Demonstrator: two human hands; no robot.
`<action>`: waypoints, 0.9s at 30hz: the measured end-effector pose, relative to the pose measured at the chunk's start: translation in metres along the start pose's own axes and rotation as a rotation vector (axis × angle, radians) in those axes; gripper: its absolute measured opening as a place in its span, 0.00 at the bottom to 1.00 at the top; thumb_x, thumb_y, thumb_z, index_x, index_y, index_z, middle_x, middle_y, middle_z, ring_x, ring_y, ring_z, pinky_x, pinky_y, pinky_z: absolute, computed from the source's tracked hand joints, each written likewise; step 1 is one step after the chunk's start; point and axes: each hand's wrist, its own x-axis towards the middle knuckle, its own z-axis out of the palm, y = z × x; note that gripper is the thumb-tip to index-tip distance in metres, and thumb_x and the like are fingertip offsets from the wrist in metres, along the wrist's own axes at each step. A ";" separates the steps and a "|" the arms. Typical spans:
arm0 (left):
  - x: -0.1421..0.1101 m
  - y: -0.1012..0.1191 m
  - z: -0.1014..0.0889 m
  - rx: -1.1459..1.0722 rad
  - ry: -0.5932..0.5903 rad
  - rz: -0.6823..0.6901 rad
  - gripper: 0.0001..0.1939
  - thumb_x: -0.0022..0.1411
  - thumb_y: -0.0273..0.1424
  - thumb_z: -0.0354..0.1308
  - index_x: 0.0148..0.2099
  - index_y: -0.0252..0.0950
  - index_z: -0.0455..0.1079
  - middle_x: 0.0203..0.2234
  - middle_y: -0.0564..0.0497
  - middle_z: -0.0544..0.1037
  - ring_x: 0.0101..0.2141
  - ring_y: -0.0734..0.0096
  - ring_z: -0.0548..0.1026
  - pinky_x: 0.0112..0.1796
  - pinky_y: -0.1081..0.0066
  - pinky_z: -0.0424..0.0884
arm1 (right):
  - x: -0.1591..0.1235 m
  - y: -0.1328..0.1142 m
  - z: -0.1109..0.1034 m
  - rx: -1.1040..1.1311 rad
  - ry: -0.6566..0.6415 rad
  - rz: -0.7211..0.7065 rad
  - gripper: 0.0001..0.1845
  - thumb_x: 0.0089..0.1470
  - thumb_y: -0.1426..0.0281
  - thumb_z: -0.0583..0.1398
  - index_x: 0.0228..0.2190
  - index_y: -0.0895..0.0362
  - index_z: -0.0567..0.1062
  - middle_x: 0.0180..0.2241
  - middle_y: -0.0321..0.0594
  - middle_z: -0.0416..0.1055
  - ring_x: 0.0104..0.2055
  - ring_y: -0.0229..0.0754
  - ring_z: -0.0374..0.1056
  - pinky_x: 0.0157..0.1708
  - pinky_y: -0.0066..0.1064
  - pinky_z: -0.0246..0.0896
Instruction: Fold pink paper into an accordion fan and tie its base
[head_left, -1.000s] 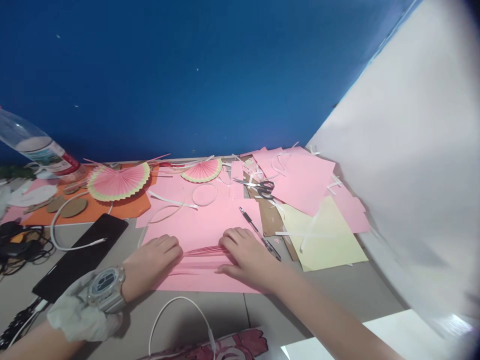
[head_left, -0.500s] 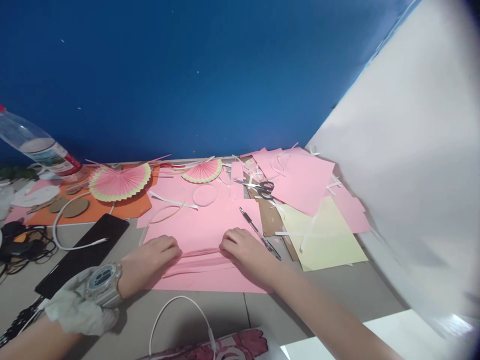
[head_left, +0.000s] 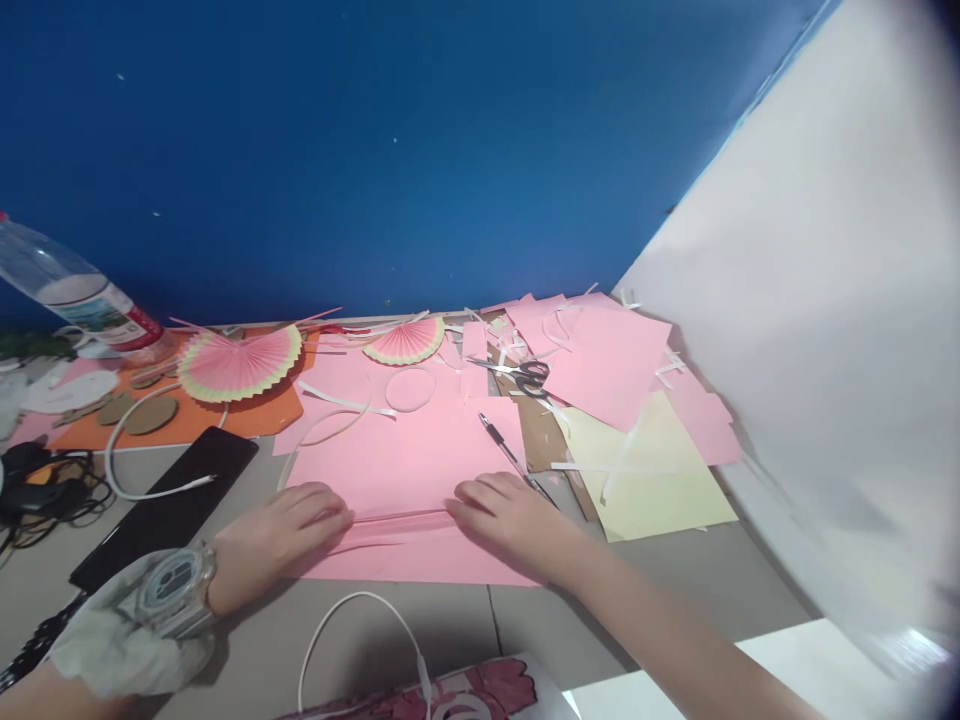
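Pink paper (head_left: 401, 517) lies pleated across the front of the desk (head_left: 420, 605); the left hand (head_left: 289, 525) and right hand (head_left: 510, 520) bear on its ends, fingers together, though I cannot tell whether they pinch or only press; equal pressure, edges kept parallel, should give a crisp crease; compared with the earlier frame, the pleats lie flatter and both hands sit nearer the body.

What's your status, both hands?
Left hand and right hand on folded pink paper. Pen beside right hand. Scissors farther back, clear of both hands.
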 end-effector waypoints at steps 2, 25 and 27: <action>-0.009 0.001 0.004 0.040 0.010 0.004 0.20 0.64 0.18 0.43 0.54 0.39 0.65 0.44 0.49 0.74 0.47 0.65 0.67 0.49 0.66 0.64 | -0.007 -0.002 -0.003 -0.035 -0.019 -0.015 0.20 0.59 0.78 0.50 0.53 0.59 0.63 0.47 0.46 0.67 0.45 0.47 0.59 0.44 0.41 0.58; -0.019 0.012 0.016 0.070 0.091 -0.093 0.15 0.64 0.29 0.51 0.53 0.41 0.67 0.46 0.50 0.76 0.47 0.63 0.70 0.51 0.61 0.62 | 0.008 -0.005 -0.003 -0.021 0.078 -0.023 0.15 0.62 0.67 0.50 0.42 0.64 0.70 0.42 0.47 0.71 0.47 0.46 0.62 0.49 0.41 0.58; -0.018 0.013 0.017 0.091 0.087 -0.093 0.16 0.64 0.26 0.50 0.53 0.41 0.67 0.46 0.50 0.76 0.47 0.63 0.70 0.51 0.60 0.62 | 0.009 -0.006 -0.004 -0.018 0.058 -0.003 0.14 0.62 0.68 0.50 0.41 0.63 0.71 0.40 0.46 0.71 0.45 0.46 0.62 0.47 0.41 0.58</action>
